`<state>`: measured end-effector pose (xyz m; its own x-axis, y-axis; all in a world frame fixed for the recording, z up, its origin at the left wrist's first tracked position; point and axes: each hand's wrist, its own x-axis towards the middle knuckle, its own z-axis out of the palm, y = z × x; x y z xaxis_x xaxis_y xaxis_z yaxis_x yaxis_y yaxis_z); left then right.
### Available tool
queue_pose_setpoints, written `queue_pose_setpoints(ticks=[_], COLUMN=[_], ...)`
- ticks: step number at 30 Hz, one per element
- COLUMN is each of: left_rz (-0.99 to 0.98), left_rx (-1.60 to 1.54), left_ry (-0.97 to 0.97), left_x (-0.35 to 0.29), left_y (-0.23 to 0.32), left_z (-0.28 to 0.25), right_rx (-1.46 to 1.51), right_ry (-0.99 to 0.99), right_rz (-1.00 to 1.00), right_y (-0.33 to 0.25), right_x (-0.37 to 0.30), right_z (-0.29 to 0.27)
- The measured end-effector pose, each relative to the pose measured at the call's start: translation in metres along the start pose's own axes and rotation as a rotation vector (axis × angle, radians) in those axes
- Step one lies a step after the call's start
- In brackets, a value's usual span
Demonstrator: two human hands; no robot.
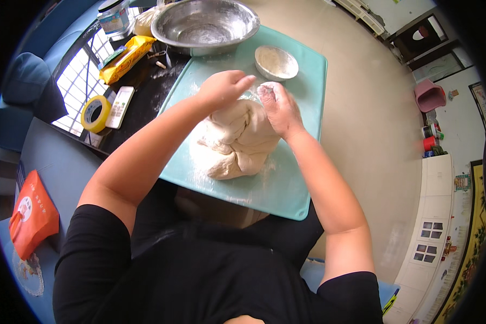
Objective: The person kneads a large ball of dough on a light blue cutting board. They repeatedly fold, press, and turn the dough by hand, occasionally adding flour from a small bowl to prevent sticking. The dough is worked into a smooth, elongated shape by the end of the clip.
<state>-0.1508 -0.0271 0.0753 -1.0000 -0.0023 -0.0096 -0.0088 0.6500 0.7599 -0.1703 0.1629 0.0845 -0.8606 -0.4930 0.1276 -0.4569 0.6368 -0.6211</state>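
A large pale lump of dough (235, 143), creased and folded, lies on a turquoise board (286, 183) dusted with flour. Over its far left part hangs my left hand (225, 89), fingers curled in and mostly hidden behind its back. My right hand (281, 108) is at the dough's far right edge, its floury fingers bent together. Whether either hand pinches anything is hidden. Just beyond my right hand stands a small metal bowl (276, 62) of white flour. A wide steel basin (205, 24), streaked with flour inside, sits at the board's far left corner.
On the black table (140, 102) to the left are a yellow tape roll (96, 113), a white remote control (120, 107), a yellow packet (127, 58) and a lidded jar (115, 20). An orange bag (33, 216) lies on the blue seat. Tiled floor (372, 135) extends along the right.
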Motion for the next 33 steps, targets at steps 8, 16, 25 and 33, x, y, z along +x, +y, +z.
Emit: queue_pose_setpoints(ticks=[8, 16, 25, 33], left_rz=[0.382, 0.627, 0.581, 0.353], left_rx=[0.388, 0.556, 0.477, 0.478], left_ry=[0.071, 0.19, 0.138, 0.096], left_x=[-0.108, -0.121, -0.013, 0.045], left_y=[-0.009, -0.007, -0.04, -0.045], left_z=[0.033, 0.042, 0.038, 0.04], right_rx=[-0.246, -0.402, -0.339, -0.19], right_ry=[-0.26, 0.099, -0.062, -0.098], right_rz=[0.038, -0.207, -0.043, 0.059], right_y=[-0.013, 0.006, 0.04, 0.061], right_x=[-0.079, -0.111, -0.016, 0.038], right_z=[0.023, 0.051, 0.041, 0.042])
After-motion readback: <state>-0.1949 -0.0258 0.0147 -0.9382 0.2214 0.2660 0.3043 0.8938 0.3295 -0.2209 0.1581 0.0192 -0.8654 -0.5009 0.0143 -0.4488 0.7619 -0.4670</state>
